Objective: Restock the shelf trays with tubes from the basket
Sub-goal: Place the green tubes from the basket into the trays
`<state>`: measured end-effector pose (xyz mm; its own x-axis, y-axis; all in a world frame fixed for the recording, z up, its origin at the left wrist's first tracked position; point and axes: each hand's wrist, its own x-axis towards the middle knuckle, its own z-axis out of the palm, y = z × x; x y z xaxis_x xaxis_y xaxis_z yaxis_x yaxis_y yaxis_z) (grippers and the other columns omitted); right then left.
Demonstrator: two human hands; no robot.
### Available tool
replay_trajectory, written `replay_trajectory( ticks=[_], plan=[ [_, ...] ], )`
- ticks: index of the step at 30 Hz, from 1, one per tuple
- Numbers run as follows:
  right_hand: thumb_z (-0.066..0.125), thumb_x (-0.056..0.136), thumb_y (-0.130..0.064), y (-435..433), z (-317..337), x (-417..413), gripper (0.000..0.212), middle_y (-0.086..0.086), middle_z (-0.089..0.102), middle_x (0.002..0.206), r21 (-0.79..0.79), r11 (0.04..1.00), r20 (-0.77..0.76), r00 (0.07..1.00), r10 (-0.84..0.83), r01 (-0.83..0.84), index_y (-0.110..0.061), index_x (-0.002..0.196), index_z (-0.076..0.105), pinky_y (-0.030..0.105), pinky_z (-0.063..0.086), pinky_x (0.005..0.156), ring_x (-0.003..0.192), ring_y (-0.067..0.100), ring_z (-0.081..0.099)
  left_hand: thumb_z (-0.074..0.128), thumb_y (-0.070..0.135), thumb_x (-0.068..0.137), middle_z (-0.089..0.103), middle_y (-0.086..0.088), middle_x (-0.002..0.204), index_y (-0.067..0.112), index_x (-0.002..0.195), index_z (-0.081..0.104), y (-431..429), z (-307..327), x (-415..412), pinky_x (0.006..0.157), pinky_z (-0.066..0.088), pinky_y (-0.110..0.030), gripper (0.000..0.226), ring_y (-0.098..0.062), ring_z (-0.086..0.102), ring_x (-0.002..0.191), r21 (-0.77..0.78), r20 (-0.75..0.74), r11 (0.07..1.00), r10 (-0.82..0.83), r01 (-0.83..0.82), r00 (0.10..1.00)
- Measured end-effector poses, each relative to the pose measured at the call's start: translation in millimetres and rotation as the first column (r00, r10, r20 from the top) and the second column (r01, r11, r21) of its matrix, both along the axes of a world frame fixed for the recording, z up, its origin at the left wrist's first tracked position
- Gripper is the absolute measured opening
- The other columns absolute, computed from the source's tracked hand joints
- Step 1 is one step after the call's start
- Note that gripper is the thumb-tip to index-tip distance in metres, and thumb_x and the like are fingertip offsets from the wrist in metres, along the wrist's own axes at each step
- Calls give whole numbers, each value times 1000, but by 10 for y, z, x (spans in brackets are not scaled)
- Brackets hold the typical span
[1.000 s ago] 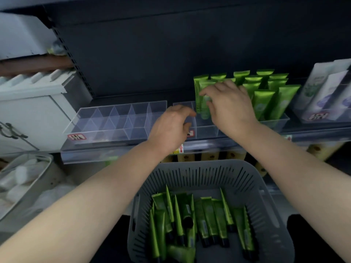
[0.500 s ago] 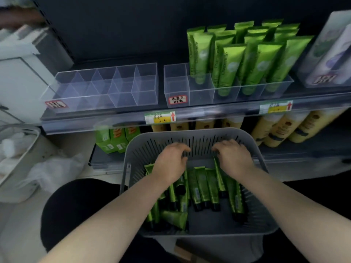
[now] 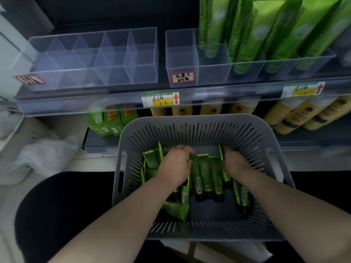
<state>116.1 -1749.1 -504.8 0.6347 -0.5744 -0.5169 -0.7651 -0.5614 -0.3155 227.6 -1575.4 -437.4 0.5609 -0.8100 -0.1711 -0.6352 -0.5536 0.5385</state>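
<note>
Tubes, green with dark caps, lay heaped in the grey slotted basket in your head view, below the shelf edge. Your left hand rested palm-down on the left of the heap, fingers curled over tube ends; whether it gripped one could not be told. Your right hand pressed into the right side, fingertips buried among tubes, its grasp likewise hidden. Above, the left clear tray stood empty. The right clear tray held upright green tubes, their tops cut off by the frame; its two leftmost compartments held none. Price labels were blurred.
</note>
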Motion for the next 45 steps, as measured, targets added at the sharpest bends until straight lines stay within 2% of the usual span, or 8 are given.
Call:
replay_trajectory(
  ticks=[5, 11, 23, 28, 32, 36, 40, 45],
  plan=[
    [55, 90, -7, 36, -10, 63, 38, 18, 57, 114, -94, 995, -47, 998, -31, 26, -5, 123, 39, 32, 46, 74, 98, 31, 59, 58, 13, 92, 60, -2, 123, 15, 119, 61, -40, -18, 6, 96, 48, -33, 27, -16, 54, 115, -52, -4, 999, 16, -16, 1000],
    [66, 81, -17, -12, 50, -3, 78, 15, 54, 125, 92, 990, -58, 993, -101, 106, -13, 146, 23, 28, 48, 78, 107, 29, 57, 56, 11, 92, 59, -3, 123, 15, 119, 60, -49, -38, 25, 94, 46, -29, 27, -17, 53, 115, -52, -9, 999, 9, -9, 1000],
    [56, 93, -27, 127, 746, 14, 24, 9, 61, 104, 23, 999, 146, 989, 35, -38, -13, 111, 52, 28, 45, 70, 91, 23, 57, 57, 12, 92, 60, -6, 122, 13, 119, 60, -132, -72, 20, 95, 46, -33, 27, -21, 54, 115, 32, 26, 998, -49, 48, 998],
    [55, 91, -17, 30, 1040, -79, 32, 5, 57, 88, -71, 992, 132, 984, 117, -108, -18, 122, 47, 26, 41, 61, 77, 23, 56, 55, 8, 91, 60, -10, 123, 11, 122, 58, -422, -158, 8, 92, 48, -34, 31, -27, 55, 114, 144, 23, 984, -113, 109, 993],
    [54, 89, -13, 79, 1021, -205, 49, 8, 62, 102, -181, 960, 153, 958, 243, -215, -23, 135, 41, 27, 39, 63, 91, 26, 61, 49, -2, 89, 55, -14, 130, 13, 132, 52, -598, -244, -22, 91, 48, -33, 45, -28, 54, 115, 303, 5, 942, -150, 141, 989],
    [56, 89, -9, 119, 931, -202, 27, 8, 62, 112, -115, 945, 26, 950, 312, -307, -16, 115, 60, 26, 39, 71, 102, 23, 58, 45, -8, 84, 57, -18, 124, 11, 128, 55, -673, -348, -2, 90, 50, -37, 49, -32, 56, 111, 421, 23, 890, -203, 175, 979],
    [61, 87, -6, 79, 876, -205, 46, 11, 53, 129, 109, 916, -223, 889, 401, -386, -10, 132, 50, 26, 44, 87, 116, 23, 52, 41, -10, 83, 54, -19, 124, 11, 131, 53, -721, -449, 20, 91, 49, -37, 53, -31, 53, 111, 466, 21, 864, -228, 192, 974],
    [54, 90, -2, 46, 815, -208, 28, 12, 61, 117, 53, 931, -209, 908, 364, -361, -7, 116, 62, 29, 50, 82, 104, 26, 59, 43, -5, 87, 47, -14, 135, 15, 140, 41, -889, -557, -42, 98, 43, -37, 57, -29, 39, 121, 452, 6, 840, -340, 301, 940]
  ],
)
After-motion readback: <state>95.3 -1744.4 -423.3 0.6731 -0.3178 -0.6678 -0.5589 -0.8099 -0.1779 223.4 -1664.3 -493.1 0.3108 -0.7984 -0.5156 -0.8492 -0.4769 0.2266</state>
